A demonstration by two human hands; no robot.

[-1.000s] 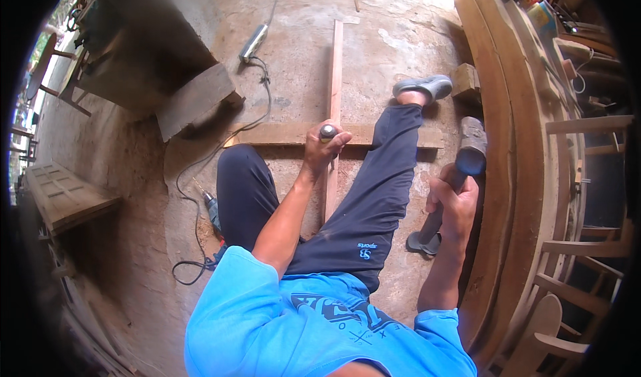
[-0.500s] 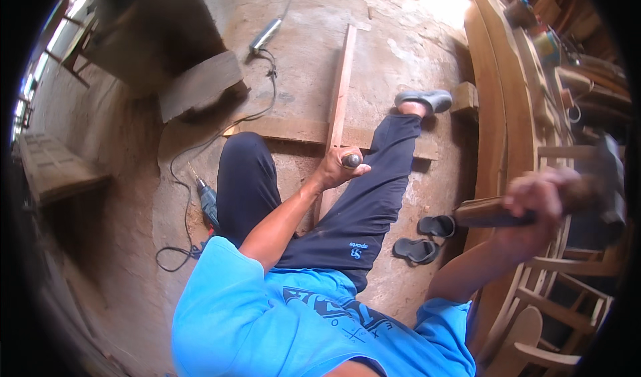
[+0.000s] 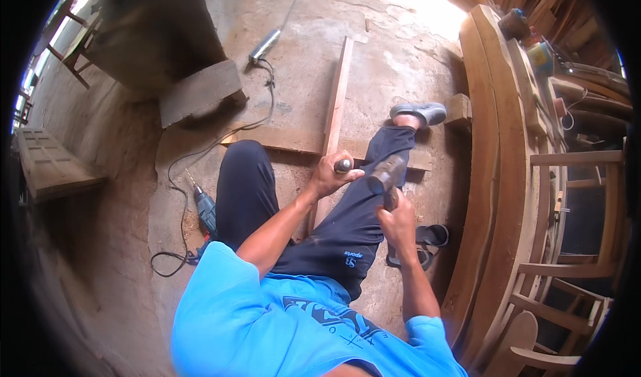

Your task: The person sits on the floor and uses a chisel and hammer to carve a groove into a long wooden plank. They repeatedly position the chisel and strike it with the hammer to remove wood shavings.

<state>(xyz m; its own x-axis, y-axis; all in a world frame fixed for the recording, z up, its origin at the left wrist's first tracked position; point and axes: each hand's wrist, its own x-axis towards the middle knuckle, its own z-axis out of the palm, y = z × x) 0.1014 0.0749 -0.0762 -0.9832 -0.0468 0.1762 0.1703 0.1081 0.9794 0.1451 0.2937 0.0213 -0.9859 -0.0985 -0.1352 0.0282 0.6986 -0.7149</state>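
My left hand (image 3: 327, 178) is closed around an upright chisel (image 3: 343, 166), seen nearly end on by its round, metal-capped handle. Its blade is hidden under my fist. Beneath that hand runs a long narrow wooden strip (image 3: 338, 90), lying across a wider board (image 3: 284, 138) on the floor between my legs. My right hand (image 3: 398, 218) grips a hammer (image 3: 386, 175) by its handle. The hammer's head hangs over my outstretched right leg, just right of the chisel and apart from it.
A power drill (image 3: 205, 210) with a long bit lies left of my bent knee, its cord (image 3: 181, 227) looping nearby. Farther off is a silver corded tool (image 3: 266, 45). Sandals (image 3: 433, 235) sit beside thick timber planks (image 3: 487, 176) on the right, with wooden chair frames (image 3: 574, 270) beyond.
My right hand has swung the hammer from the far right inward and down toward the chisel. My left hand keeps its hold and has hardly moved.
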